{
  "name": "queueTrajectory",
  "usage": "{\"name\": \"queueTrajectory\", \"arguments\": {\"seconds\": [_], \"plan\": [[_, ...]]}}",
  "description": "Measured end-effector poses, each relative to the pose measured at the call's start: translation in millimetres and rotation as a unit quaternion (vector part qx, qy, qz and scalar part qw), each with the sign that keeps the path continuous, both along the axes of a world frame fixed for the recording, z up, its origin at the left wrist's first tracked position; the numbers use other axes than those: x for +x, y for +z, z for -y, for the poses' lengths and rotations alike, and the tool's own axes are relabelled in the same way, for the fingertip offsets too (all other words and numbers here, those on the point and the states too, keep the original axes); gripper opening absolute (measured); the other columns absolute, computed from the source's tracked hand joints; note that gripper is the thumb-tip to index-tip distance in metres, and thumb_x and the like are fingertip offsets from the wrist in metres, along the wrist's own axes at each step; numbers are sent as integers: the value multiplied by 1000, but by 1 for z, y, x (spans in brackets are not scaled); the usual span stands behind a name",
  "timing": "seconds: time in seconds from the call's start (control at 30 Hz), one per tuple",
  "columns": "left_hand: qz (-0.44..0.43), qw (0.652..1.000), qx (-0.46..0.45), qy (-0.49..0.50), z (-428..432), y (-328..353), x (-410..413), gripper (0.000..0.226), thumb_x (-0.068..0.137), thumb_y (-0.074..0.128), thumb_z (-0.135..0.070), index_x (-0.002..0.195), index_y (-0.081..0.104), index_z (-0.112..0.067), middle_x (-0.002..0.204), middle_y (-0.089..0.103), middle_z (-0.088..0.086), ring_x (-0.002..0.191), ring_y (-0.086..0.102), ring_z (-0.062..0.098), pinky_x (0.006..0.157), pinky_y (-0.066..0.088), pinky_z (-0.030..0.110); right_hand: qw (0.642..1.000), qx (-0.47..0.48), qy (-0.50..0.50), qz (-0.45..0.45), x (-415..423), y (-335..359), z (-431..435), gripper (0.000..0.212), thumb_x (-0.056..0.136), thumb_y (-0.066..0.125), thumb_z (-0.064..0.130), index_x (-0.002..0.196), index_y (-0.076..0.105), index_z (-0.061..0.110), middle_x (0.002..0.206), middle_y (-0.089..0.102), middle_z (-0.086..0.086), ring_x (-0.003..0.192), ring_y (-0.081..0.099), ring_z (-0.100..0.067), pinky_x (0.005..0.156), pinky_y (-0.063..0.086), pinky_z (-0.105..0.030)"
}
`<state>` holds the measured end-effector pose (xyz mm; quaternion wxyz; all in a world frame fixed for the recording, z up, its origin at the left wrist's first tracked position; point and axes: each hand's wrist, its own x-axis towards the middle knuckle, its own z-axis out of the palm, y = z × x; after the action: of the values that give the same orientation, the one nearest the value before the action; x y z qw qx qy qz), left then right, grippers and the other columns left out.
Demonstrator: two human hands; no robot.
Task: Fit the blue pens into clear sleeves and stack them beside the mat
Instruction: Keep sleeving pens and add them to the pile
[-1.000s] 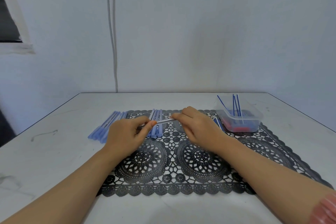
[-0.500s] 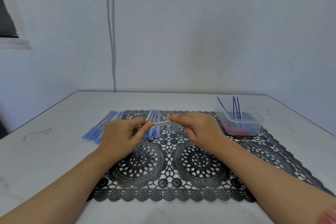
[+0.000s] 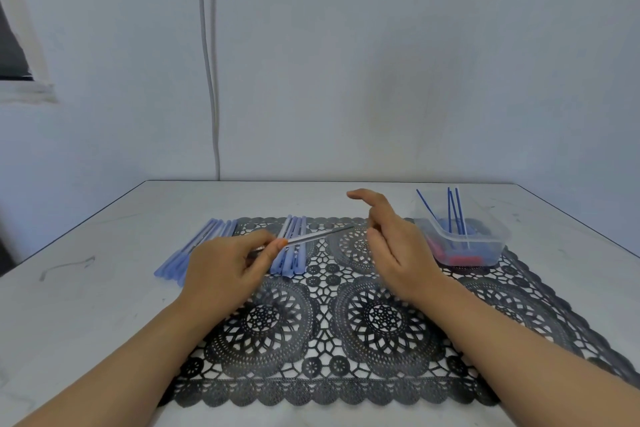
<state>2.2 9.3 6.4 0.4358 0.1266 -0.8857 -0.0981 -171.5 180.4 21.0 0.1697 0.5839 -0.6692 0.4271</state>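
Observation:
My left hand (image 3: 228, 267) pinches a thin pen in a clear sleeve (image 3: 317, 235) between thumb and fingers; the pen points up and to the right over the black lace mat (image 3: 346, 322). To the right of its tip, my right hand (image 3: 394, 246) hovers with fingers loose and holds nothing. A small group of blue sleeved pens (image 3: 291, 246) lies on the mat's far left part. A larger stack of sleeved pens (image 3: 194, 250) lies on the table just left of the mat.
A clear plastic tub (image 3: 464, 236) stands on the mat's far right corner, with several thin blue refills leaning upright and red pieces at its bottom. The white table (image 3: 86, 305) ends at a wall behind. A cable runs down the wall.
My right hand has let go of the pen and drawn away to the right and up. My left hand still pinches the pen.

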Motion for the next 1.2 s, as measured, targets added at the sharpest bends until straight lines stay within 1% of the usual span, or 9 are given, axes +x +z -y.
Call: {"name": "queueTrajectory", "arguments": {"seconds": [0.13,0.23,0.33,0.47,0.57,0.73,0.83,1.0,1.2], "plan": [[-6,1000,4,4,0,1,1,38,87,38,-57,66,60,-35,37,38,-14,50,52,0,41,26,13,1000,22,2,13,-4,-3,4,69,86,34,-4,139,19,37,77,40,4,63,37,-4,59,31,-15],[-10,1000,7,0,-1,1,2,27,88,38,-58,66,49,-46,39,41,-14,48,50,0,41,26,14,996,58,-54,27,-9,-7,9,85,74,36,-18,140,18,33,84,44,2,64,37,-3,57,32,-17],[-8,1000,3,2,-1,1,2,27,88,37,-58,68,50,-45,36,36,-13,48,50,2,41,28,15,993,60,-90,54,-15,-7,11,58,81,39,-18,128,36,14,88,55,-4,64,42,3,54,33,-15],[-15,1000,0,4,0,1,2,29,88,38,-57,69,56,-43,36,37,-13,41,47,5,40,30,16,987,121,-93,44,-16,-6,12,34,85,42,-15,108,52,8,93,59,-1,67,44,10,60,36,-7],[-17,1000,0,4,1,1,1,38,88,38,-56,70,63,-34,36,38,-12,36,40,1,40,35,18,982,168,-76,46,-13,-7,13,21,93,45,-1,108,56,6,99,66,-7,83,57,-4,72,42,-16],[-15,1000,12,9,0,1,2,38,87,39,-57,72,65,-33,36,36,-18,53,52,-7,42,24,15,982,175,-56,34,-9,-2,12,14,97,45,11,104,56,9,73,60,0,58,48,1,57,34,-13],[-12,1000,15,8,0,1,2,39,87,39,-57,73,66,-33,36,36,-19,54,52,-10,43,23,14,978,200,-46,35,-11,-7,13,10,93,50,9,95,60,9,79,60,1,69,51,-7,67,36,-21],[-12,1000,11,5,0,1,2,39,87,39,-56,72,66,-32,36,36,-17,53,53,-3,42,23,13,975,213,-56,17,-16,-9,13,14,88,58,6,95,69,9,81,47,11,75,41,0,69,31,-3],[-7,1000,16,1,0,1,2,40,87,38,-58,75,67,-33,37,38,-18,54,53,-5,43,24,14,968,242,-71,6,-17,-11,12,18,90,57,13,102,70,17,93,57,3,82,46,-6,73,30,-15]]}}
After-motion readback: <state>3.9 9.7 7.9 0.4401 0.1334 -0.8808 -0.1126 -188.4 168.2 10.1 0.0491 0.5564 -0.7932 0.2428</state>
